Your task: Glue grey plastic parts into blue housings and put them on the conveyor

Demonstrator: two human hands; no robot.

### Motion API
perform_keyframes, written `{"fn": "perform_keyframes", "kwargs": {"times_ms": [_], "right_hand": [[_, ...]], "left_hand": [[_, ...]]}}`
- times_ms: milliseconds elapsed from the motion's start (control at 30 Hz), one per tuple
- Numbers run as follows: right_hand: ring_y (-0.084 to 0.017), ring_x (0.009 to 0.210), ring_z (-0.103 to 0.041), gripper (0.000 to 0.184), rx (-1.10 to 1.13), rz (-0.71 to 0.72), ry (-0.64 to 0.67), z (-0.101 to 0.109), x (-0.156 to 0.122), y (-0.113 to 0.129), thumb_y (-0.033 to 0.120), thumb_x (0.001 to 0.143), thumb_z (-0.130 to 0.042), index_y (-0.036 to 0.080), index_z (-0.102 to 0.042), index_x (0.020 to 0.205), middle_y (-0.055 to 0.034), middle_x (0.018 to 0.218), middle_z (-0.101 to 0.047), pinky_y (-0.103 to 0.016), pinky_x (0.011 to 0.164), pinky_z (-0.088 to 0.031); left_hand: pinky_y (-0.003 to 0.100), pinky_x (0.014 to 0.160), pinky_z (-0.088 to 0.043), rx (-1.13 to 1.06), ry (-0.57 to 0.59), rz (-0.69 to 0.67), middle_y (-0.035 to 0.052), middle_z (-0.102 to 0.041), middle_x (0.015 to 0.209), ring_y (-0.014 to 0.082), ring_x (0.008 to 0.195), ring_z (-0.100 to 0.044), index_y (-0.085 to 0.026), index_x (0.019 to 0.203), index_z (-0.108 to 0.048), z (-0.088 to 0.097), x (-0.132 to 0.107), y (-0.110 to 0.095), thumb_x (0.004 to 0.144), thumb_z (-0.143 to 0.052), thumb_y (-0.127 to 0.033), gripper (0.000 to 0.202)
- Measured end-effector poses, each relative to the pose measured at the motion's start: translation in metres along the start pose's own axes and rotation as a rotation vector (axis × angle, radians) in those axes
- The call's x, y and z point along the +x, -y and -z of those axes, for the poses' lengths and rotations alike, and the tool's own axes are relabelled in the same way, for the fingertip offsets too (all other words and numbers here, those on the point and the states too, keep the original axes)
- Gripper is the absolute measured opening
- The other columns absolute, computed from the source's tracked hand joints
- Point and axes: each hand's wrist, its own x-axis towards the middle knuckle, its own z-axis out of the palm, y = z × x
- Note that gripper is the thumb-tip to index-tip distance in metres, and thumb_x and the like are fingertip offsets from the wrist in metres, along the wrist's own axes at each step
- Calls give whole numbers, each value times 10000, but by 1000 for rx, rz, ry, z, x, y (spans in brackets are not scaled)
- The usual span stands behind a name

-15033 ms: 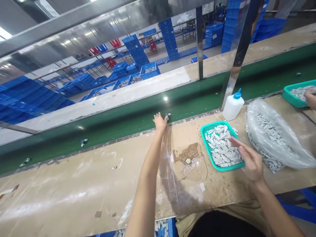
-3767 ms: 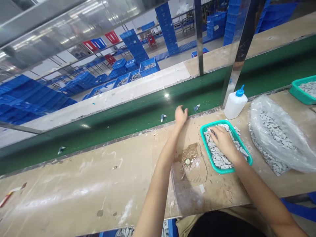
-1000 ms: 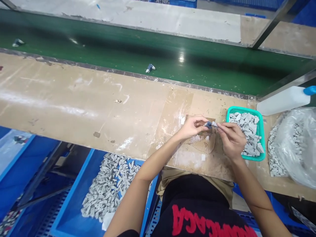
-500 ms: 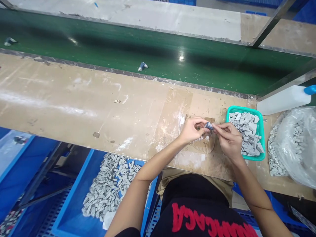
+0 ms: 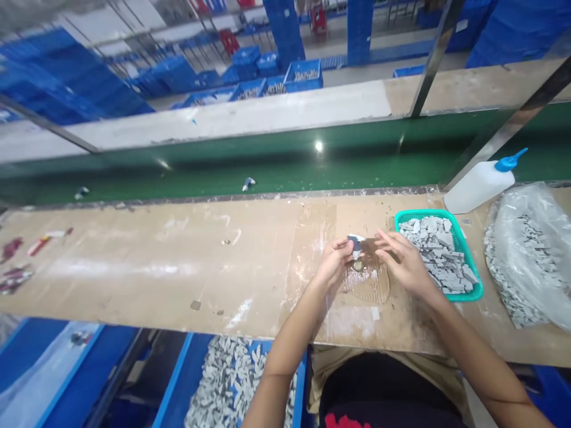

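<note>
My left hand [image 5: 333,262] pinches a small blue-and-white part [image 5: 355,240] above a glue-stained patch [image 5: 366,279] on the workbench. My right hand [image 5: 401,261] hovers just right of the part with its fingers loosely spread, holding nothing that I can see. Right beside that hand sits a teal basket [image 5: 464,293] filled with several small grey pieces.
A white squeeze bottle with a blue nozzle [image 5: 479,181] lies behind the basket. A clear bag of grey pieces [image 5: 526,255] is at the right. Small parts [image 5: 248,183] ride the green conveyor belt [image 5: 267,163]. A blue crate of grey pieces [image 5: 232,380] stands under the bench.
The view has tilted up to show the hall behind. My right hand has let go of the part and drawn slightly right; my left hand keeps holding it. The belt part drifted left.
</note>
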Motion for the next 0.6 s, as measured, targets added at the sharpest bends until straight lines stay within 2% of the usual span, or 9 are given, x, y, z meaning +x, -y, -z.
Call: {"fn": "perform_keyframes", "kwargs": {"times_ms": [33, 100, 167, 233, 333, 433, 500, 533, 600], "right_hand": [[-202, 968, -699, 389, -28, -5, -71, 9, 1, -3, 305, 954, -564, 282, -657, 1331, -77, 1149, -699, -361, 845, -587], [-221, 1003, -688, 303, -148, 1, -221, 28, 2, -13, 303, 957, -554, 262, -738, 1194, -75, 1097, -723, -388, 895, -564], [-224, 920, -688, 275, -261, -29, -306, 45, 3, -26, 292, 946, -546, 234, -780, 1080, -79, 1013, -737, -376, 820, -570], [-232, 866, -681, 284, -351, -50, -392, 55, 3, -39, 281, 934, -535, 207, -789, 1039, -89, 958, -731, -388, 796, -571], [-258, 913, -669, 323, -457, -78, -478, 59, 2, -53, 225, 925, -494, 176, -783, 1061, -115, 970, -714, -430, 871, -561], [-291, 1013, -647, 373, -551, -123, -439, 56, 1, -61, 142, 899, -461, 157, -770, 1109, -147, 1051, -697, -472, 964, -534], [-307, 1082, -635, 396, -581, -146, -362, 54, -1, -65, 109, 890, -452, 150, -762, 1132, -168, 1144, -679, -493, 1018, -512], [-309, 1108, -631, 402, -582, -148, -316, 54, -2, -66, 101, 889, -451, 151, -759, 1141, -175, 1195, -665, -496, 1035, -507], [-308, 1155, -623, 412, -573, -134, -230, 56, -4, -69, 88, 883, -457, 161, -754, 1160, -178, 1283, -628, -487, 1058, -500]], "left_hand": [[275, 716, -576, 26, -22, 8, 48, -736, 801, 155, 702, -699, -153, 861, -735, 5, 7, -4, 646, -874, -437, 382], [297, 725, -585, 203, -142, -47, 66, -748, 816, 174, 712, -712, -145, 916, -731, 18, 26, -17, 679, -844, -459, 410], [291, 705, -574, 423, -295, -161, 85, -761, 831, 187, 730, -718, -123, 1000, -720, 28, 56, -37, 721, -809, -435, 427], [276, 742, -560, 560, -389, -255, 107, -774, 887, 198, 818, -727, -99, 1062, -695, 34, 92, -61, 756, -781, -378, 423], [282, 839, -546, 746, -504, -335, 155, -775, 1009, 217, 962, -726, -79, 1066, -678, 32, 147, -93, 815, -716, -319, 349], [326, 956, -519, 932, -581, -349, 193, -756, 1109, 250, 1081, -707, -79, 1071, -678, 20, 185, -109, 818, -692, -263, 312], [372, 1061, -465, 1037, -609, -350, 222, -714, 1215, 292, 1228, -641, -71, 1108, -670, 16, 190, -113, 792, -702, -223, 352], [394, 1108, -429, 1081, -612, -353, 234, -685, 1271, 313, 1301, -590, -63, 1133, -663, 16, 186, -115, 780, -706, -205, 383], [428, 1175, -362, 1150, -603, -363, 241, -628, 1359, 342, 1408, -484, -56, 1178, -648, 26, 160, -117, 775, -700, -183, 427]]}}
